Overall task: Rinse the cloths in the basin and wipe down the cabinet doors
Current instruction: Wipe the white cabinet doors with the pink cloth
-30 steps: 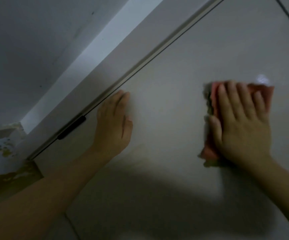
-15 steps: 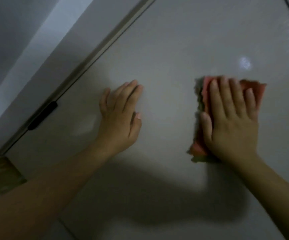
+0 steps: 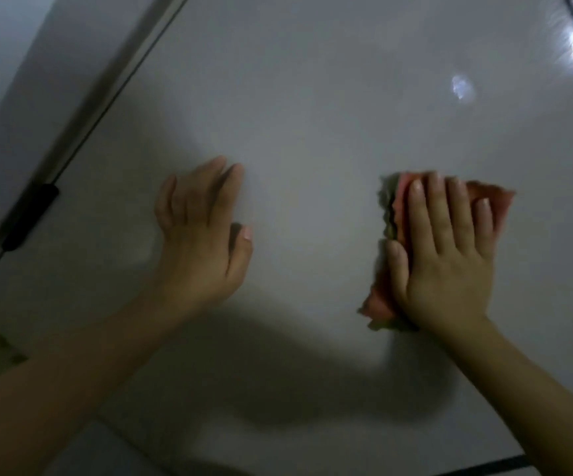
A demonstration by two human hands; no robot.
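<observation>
Both my hands lie flat-fingered on the door: left hand bare at centre, right hand pressing the cloth at right.

A pale glossy cabinet door is filling most of the frame, its long edge running diagonally along the upper left. A pink cloth is lying flat against it right of centre, the right hand pressing on it with straight fingers. The left hand is resting on the door left of centre, apart from the cloth. A dark hinge piece is sitting on the edge at the left
</observation>
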